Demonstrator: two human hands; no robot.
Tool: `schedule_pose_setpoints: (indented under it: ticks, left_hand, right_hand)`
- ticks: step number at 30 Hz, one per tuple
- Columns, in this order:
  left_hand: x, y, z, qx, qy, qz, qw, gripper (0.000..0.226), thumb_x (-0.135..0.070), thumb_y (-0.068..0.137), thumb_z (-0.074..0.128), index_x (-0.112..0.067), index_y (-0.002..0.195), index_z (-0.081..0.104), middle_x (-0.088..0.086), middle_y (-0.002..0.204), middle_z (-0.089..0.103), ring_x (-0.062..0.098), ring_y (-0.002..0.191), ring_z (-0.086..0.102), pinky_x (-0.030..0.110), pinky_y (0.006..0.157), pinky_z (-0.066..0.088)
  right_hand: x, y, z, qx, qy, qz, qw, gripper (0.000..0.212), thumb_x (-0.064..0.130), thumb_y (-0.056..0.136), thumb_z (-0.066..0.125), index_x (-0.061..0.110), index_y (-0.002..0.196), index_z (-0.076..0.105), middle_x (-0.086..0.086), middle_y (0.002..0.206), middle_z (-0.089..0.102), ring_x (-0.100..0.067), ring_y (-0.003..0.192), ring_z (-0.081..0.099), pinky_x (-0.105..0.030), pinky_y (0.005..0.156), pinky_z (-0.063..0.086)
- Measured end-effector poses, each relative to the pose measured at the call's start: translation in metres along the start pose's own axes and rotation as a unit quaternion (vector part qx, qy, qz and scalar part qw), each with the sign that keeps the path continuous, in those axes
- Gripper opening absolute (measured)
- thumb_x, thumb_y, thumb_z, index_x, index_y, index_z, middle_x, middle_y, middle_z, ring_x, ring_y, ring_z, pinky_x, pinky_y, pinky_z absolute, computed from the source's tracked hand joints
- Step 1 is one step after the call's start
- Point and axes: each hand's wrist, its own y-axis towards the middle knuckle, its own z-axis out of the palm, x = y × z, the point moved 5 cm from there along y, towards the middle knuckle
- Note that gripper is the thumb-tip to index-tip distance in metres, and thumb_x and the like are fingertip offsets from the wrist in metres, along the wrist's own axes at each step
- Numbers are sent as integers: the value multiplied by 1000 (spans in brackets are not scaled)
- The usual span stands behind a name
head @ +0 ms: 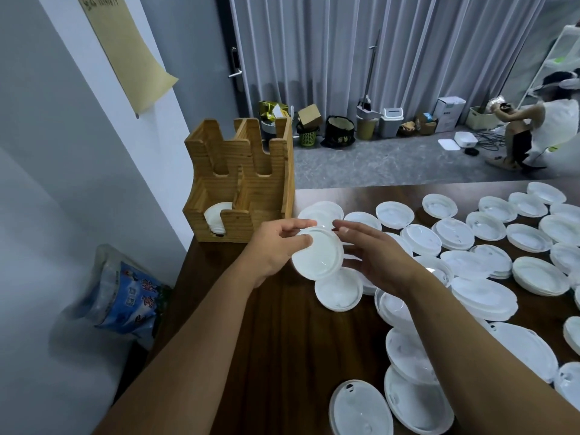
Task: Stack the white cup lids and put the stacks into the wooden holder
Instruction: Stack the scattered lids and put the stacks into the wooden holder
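My left hand (276,246) grips a white cup lid (318,254) by its left rim, thumb on top, holding it above the dark wooden table (273,334). My right hand (373,255) touches the lid's right rim with fingertips and thumb. The wooden holder (241,183) stands at the table's far left corner, just beyond my left hand. A short stack of lids (215,219) sits in its front left compartment. Several loose lids (339,293) and small stacks (485,296) cover the table to the right.
A grey wall runs along the table's left side, with a blue printed plastic bag (125,296) on the floor beside it. Beyond the table's far edge lie bins and boxes (370,120) along a curtain. A person (539,130) crouches at the far right.
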Motion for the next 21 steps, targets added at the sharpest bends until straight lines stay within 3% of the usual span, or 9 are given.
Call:
schedule_pose_setpoints:
  ticks: [3,6,10,12,16,21]
  left_hand:
    - [0,-1,-4,-7,-48,-4,999,39,-38,78,87,-40,117,81,0,119,80,19,119,74,47,110,57]
    - [2,-3,-14,-54,-100,-14,993,51,-42,72,93,-32,119,74,0,112,83,20,109,78,45,102,60]
    - [12,-16,-28,-92,-198,-68,974,63,-43,68,95,-25,124,71,-3,110,83,20,113,75,36,90,60]
    - [21,-26,-32,-84,-220,-108,966,56,-42,75,95,-27,124,72,-3,112,82,21,111,75,33,85,62]
    - [35,-41,-41,-113,-273,-146,944,35,-31,92,87,-30,122,69,0,113,81,20,100,81,32,80,65]
    - [40,-49,-59,-165,-333,-122,920,43,-26,90,89,-36,124,64,5,125,76,21,101,81,38,83,67]
  right_hand:
    - [2,6,8,30,6,2,1000,29,18,103,71,19,132,78,-14,132,77,-30,117,76,-36,89,64]
    - [1,13,14,36,20,-2,999,31,14,101,72,12,131,78,-17,133,76,-33,120,75,-41,91,64]
    - [1,24,20,-40,47,-37,997,26,14,100,72,8,124,79,-16,122,80,-32,113,78,-42,88,66]
    - [-1,30,26,-71,63,-38,995,30,16,94,74,8,123,78,-14,118,81,-31,109,80,-41,86,66]
    - [-4,42,56,-50,74,-28,996,39,19,84,78,7,121,75,-15,120,81,-33,109,80,-39,84,66]
    - [-6,57,89,-17,84,-12,996,31,11,96,76,3,126,72,-18,122,78,-33,114,78,-40,86,66]
